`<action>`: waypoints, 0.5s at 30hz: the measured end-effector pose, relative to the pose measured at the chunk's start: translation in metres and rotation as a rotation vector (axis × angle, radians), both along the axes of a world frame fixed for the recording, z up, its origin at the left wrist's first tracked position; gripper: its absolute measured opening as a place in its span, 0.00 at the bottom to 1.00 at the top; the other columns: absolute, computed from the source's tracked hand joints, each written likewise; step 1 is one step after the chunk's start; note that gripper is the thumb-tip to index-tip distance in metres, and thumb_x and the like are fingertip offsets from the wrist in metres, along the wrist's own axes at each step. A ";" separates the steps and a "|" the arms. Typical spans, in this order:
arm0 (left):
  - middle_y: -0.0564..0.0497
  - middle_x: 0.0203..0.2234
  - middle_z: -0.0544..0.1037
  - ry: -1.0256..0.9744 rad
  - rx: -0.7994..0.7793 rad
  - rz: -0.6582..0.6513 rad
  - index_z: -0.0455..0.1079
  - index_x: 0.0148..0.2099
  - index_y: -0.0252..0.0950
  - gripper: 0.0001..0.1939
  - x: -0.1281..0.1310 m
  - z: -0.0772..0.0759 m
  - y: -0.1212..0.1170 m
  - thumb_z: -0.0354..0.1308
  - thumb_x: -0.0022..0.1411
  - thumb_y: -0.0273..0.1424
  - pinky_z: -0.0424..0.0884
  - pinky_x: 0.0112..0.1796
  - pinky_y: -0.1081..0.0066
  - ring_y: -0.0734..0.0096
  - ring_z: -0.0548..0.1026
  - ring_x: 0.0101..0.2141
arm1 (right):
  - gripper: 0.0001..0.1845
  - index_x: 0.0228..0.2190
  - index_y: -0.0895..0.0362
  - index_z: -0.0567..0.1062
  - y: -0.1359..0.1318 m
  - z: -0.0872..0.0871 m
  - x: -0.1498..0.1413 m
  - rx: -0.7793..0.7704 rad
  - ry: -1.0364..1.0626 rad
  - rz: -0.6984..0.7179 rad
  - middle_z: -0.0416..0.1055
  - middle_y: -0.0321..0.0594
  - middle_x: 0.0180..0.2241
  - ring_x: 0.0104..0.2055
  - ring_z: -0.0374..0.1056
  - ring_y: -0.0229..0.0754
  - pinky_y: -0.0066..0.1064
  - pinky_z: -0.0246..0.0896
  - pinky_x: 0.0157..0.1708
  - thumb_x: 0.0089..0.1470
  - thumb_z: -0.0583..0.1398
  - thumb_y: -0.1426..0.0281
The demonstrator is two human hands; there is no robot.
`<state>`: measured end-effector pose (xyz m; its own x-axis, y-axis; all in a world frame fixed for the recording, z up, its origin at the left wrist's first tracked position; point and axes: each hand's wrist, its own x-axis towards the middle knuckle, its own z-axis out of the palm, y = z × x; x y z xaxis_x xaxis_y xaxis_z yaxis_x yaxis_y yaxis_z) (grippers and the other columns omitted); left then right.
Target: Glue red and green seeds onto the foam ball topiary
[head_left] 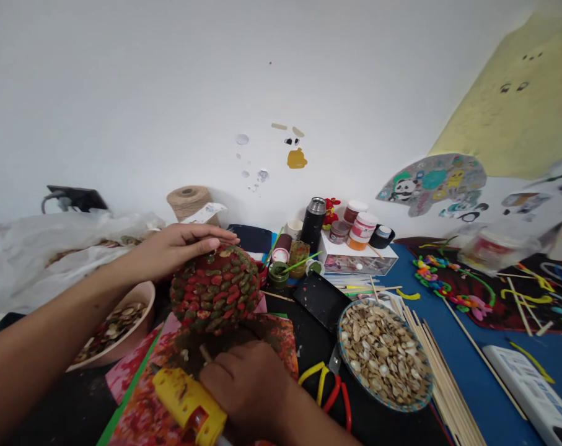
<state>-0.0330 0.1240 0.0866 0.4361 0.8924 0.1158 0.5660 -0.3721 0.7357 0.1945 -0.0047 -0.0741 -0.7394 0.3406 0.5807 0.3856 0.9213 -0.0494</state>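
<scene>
A round ball [215, 291] is covered in overlapping red and dark green flakes, like painted shells. My left hand [194, 241] lies along its top with the fingers stretched out. Below the ball, my right hand [243, 381] is closed, knuckles up, over the red patterned sheet [144, 402]. A short pale stick end [205, 353] shows by its fingers; whatever they grip is hidden. Just left of that hand lies a yellow glue gun [190, 402], its nozzle pointing up and left.
At left stands a pink bowl [145, 297] of coloured flakes. To the right are yellow-and-red-handled pliers [324, 384], a basket [422, 396] of pale shells, a black tray [322, 300] and wooden sticks [439, 365]. Paint jars [364, 226] and a black flask [313, 226] stand by the wall.
</scene>
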 end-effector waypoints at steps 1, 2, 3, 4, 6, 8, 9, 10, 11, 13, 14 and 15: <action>0.43 0.63 0.88 -0.036 0.010 0.033 0.86 0.63 0.46 0.37 -0.001 0.002 -0.003 0.63 0.69 0.67 0.79 0.66 0.46 0.43 0.85 0.63 | 0.11 0.38 0.54 0.76 0.000 0.000 0.000 -0.006 -0.007 0.000 0.79 0.36 0.26 0.26 0.78 0.45 0.37 0.68 0.25 0.72 0.65 0.62; 0.42 0.63 0.88 -0.073 0.028 0.072 0.86 0.63 0.44 0.38 -0.002 0.003 -0.007 0.63 0.69 0.67 0.80 0.66 0.47 0.44 0.85 0.62 | 0.11 0.38 0.54 0.76 0.001 0.000 0.001 -0.011 -0.012 -0.002 0.79 0.36 0.26 0.26 0.78 0.45 0.37 0.68 0.25 0.72 0.64 0.61; 0.42 0.61 0.89 -0.110 0.057 0.121 0.86 0.62 0.43 0.38 -0.004 0.005 -0.012 0.63 0.69 0.67 0.80 0.66 0.48 0.45 0.85 0.62 | 0.11 0.37 0.54 0.76 0.001 0.000 0.001 -0.015 -0.015 -0.003 0.79 0.37 0.26 0.26 0.78 0.45 0.36 0.68 0.25 0.71 0.64 0.60; 0.42 0.59 0.90 -0.140 0.094 0.179 0.86 0.60 0.42 0.38 -0.006 0.007 -0.017 0.63 0.69 0.67 0.79 0.66 0.49 0.46 0.85 0.61 | 0.12 0.37 0.54 0.76 0.001 0.000 0.001 -0.018 -0.013 -0.006 0.79 0.37 0.26 0.26 0.77 0.45 0.36 0.67 0.25 0.70 0.65 0.60; 0.43 0.52 0.93 -0.166 0.179 0.301 0.87 0.54 0.41 0.37 -0.013 0.009 -0.030 0.63 0.67 0.69 0.77 0.67 0.51 0.48 0.86 0.58 | 0.11 0.36 0.53 0.75 0.003 0.000 0.002 -0.013 0.008 -0.006 0.78 0.36 0.25 0.24 0.76 0.44 0.36 0.64 0.23 0.68 0.65 0.60; 0.46 0.44 0.92 -0.166 0.229 0.382 0.85 0.47 0.42 0.36 -0.021 0.008 -0.045 0.63 0.67 0.70 0.79 0.62 0.55 0.50 0.86 0.52 | 0.11 0.36 0.53 0.75 0.003 -0.002 0.002 -0.006 0.025 -0.008 0.78 0.35 0.25 0.23 0.75 0.43 0.36 0.61 0.22 0.68 0.65 0.60; 0.47 0.40 0.91 -0.171 0.234 0.396 0.84 0.44 0.43 0.35 -0.024 0.007 -0.053 0.62 0.67 0.70 0.80 0.57 0.57 0.51 0.86 0.47 | 0.12 0.36 0.53 0.75 0.004 -0.004 0.002 -0.003 0.032 -0.009 0.77 0.34 0.24 0.23 0.75 0.43 0.36 0.60 0.21 0.69 0.64 0.59; 0.48 0.37 0.90 -0.183 0.219 0.396 0.82 0.41 0.43 0.34 -0.027 0.006 -0.061 0.61 0.69 0.70 0.82 0.52 0.59 0.53 0.85 0.43 | 0.12 0.36 0.53 0.75 0.004 -0.006 0.003 -0.002 0.037 -0.010 0.77 0.34 0.24 0.23 0.76 0.43 0.36 0.60 0.21 0.69 0.64 0.59; 0.49 0.34 0.88 -0.199 0.205 0.399 0.80 0.39 0.44 0.33 -0.029 0.003 -0.069 0.59 0.71 0.68 0.82 0.46 0.61 0.55 0.84 0.40 | 0.13 0.36 0.53 0.75 0.005 -0.008 0.002 -0.005 0.038 -0.010 0.77 0.34 0.24 0.23 0.76 0.43 0.36 0.60 0.21 0.69 0.63 0.58; 0.50 0.30 0.86 -0.201 0.155 0.406 0.78 0.37 0.45 0.31 -0.032 -0.005 -0.084 0.57 0.74 0.66 0.82 0.40 0.62 0.56 0.83 0.35 | 0.14 0.36 0.53 0.75 0.006 -0.014 0.002 -0.010 0.037 -0.011 0.77 0.34 0.24 0.22 0.75 0.44 0.36 0.59 0.21 0.67 0.63 0.55; 0.50 0.28 0.85 -0.193 0.139 0.412 0.77 0.36 0.45 0.31 -0.033 -0.011 -0.090 0.55 0.75 0.65 0.82 0.38 0.61 0.56 0.83 0.33 | 0.15 0.36 0.52 0.75 0.007 -0.017 0.002 -0.013 0.036 -0.010 0.77 0.33 0.24 0.21 0.75 0.44 0.36 0.59 0.20 0.67 0.63 0.54; 0.49 0.27 0.84 -0.163 0.121 0.404 0.76 0.34 0.45 0.33 -0.035 -0.017 -0.095 0.51 0.77 0.65 0.83 0.37 0.61 0.56 0.82 0.32 | 0.16 0.35 0.52 0.75 0.008 -0.019 0.001 -0.009 0.049 -0.011 0.76 0.33 0.23 0.20 0.74 0.44 0.36 0.57 0.20 0.66 0.63 0.53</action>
